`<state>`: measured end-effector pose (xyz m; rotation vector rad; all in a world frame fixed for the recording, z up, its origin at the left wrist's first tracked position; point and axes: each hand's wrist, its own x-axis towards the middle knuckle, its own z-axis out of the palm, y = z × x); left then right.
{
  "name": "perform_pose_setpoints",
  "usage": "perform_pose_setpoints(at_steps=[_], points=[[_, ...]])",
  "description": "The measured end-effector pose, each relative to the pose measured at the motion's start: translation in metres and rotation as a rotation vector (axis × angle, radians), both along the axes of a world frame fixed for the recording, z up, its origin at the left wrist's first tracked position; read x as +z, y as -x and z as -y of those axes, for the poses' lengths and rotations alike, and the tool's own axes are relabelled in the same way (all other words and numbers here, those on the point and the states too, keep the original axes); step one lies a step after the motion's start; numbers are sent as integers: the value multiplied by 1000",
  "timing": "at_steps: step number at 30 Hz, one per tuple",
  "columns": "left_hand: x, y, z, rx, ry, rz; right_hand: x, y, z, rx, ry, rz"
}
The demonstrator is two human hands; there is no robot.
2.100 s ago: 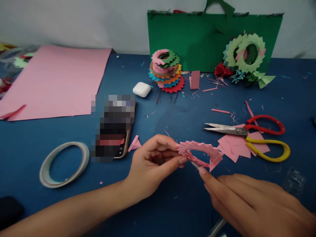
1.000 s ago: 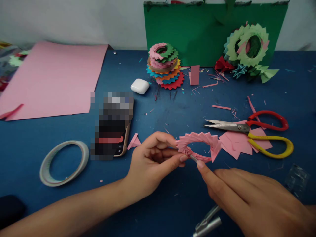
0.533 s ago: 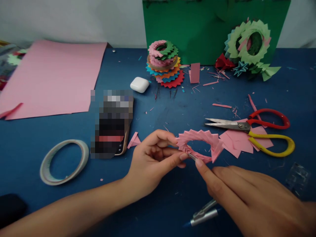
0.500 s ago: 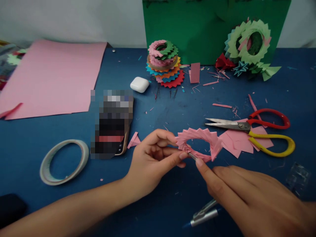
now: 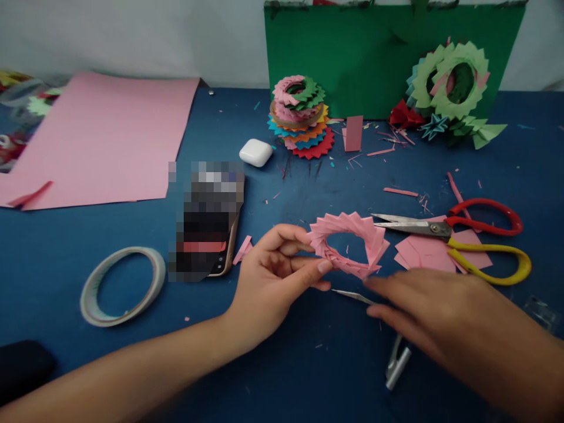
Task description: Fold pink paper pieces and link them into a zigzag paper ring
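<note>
My left hand [image 5: 277, 276] pinches the near left edge of a ring of folded pink paper [image 5: 324, 229], with the thumb in front and fingers behind. The ring has a zigzag outer edge and is held tilted above the blue table. My right hand [image 5: 423, 311], slightly blurred, is just below and right of the ring. Between its thumb and fingers is a slim, pointed metal tool [image 5: 352, 295]; most of the tool is hidden, so its exact kind is unclear. The tool's tip points left, apart from the paper. A silver pen [image 5: 398, 369] lies under the right hand.
Scissors [image 5: 423, 227] rest on pink paper pieces [image 5: 423, 255] at right. Left are a tape roll [image 5: 90, 299], phone [image 5: 207, 223] and pink sheet [image 5: 118, 135]. Behind stand stacked paper rings [image 5: 304, 132], a white case [image 5: 255, 153], green board [image 5: 352, 53] and green paper rings [image 5: 476, 56].
My right hand has drawn the metal tool out of the ring's folds and moved right. The left hand keeps hold of the ring. The whole view has shifted slightly.
</note>
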<state>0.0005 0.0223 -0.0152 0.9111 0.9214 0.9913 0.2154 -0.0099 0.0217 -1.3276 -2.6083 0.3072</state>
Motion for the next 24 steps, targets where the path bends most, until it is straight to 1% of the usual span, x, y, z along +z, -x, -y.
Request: perform_pose_setpoints(at_steps=[2, 3, 4, 5, 6, 8, 11, 17, 24], points=[[0, -1, 1, -13, 3, 8, -2, 4, -12, -112, 163, -206], [1, -1, 2, -17, 1, 7, -4, 7, -16, -177, 286, -341], [1, -1, 3, -20, -3, 1, -5, 10, -18, -194, 389, -492], [2, -2, 4, -28, -9, -7, -6, 14, -19, -206, 459, -624], [2, -2, 4, -38, -16, -13, -8, 17, -20, -219, 539, -702], [3, -2, 5, -61, -20, -22, -11, 21, -18, -263, 613, -787], [5, -2, 6, -68, -7, -23, -12, 23, -16, -320, 628, -801], [5, -3, 5, -35, -1, -73, -9, 20, -19, -334, 580, -746], [7, -4, 8, -52, -94, -114, -10, 20, -19, -346, 596, -772]])
